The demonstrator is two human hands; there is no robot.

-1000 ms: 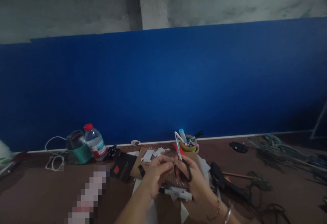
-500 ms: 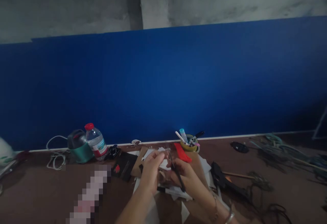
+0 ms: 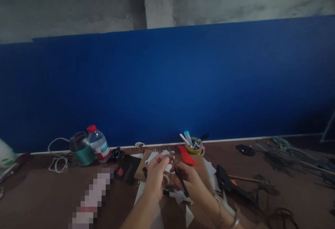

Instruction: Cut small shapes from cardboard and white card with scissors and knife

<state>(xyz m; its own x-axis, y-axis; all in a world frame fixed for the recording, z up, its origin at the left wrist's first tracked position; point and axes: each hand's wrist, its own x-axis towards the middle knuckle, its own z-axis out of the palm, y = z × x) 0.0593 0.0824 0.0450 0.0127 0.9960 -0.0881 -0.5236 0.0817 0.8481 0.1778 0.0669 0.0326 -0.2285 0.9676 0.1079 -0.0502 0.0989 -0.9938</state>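
Observation:
My right hand point(image 3: 190, 180) is closed round a pair of slim scissors point(image 3: 181, 181) with dark handles, the blades pointing away from me. Just left of it, my left hand point(image 3: 156, 175) has thumb and fingers pinched together near the blades. What it holds is too small and blurred to name. White paper pieces point(image 3: 169, 168) show behind and between the hands. Below them lies a brownish ring point(image 3: 166, 180), partly hidden. A sheet of cardboard point(image 3: 205, 174) lies under the work, with a bright red strip point(image 3: 186, 155) on it beyond my right hand.
A yellow cup point(image 3: 193, 150) of pens stands at the back. To the right lie a black glue gun point(image 3: 230, 187), a dark oval object point(image 3: 245, 150) and tangled cords point(image 3: 293, 155). On the left stand a red-capped bottle point(image 3: 99, 146) and a green container point(image 3: 83, 155).
The scissor blades, slightly parted before, now look closed together in one line. Both hands stay in nearly the same place.

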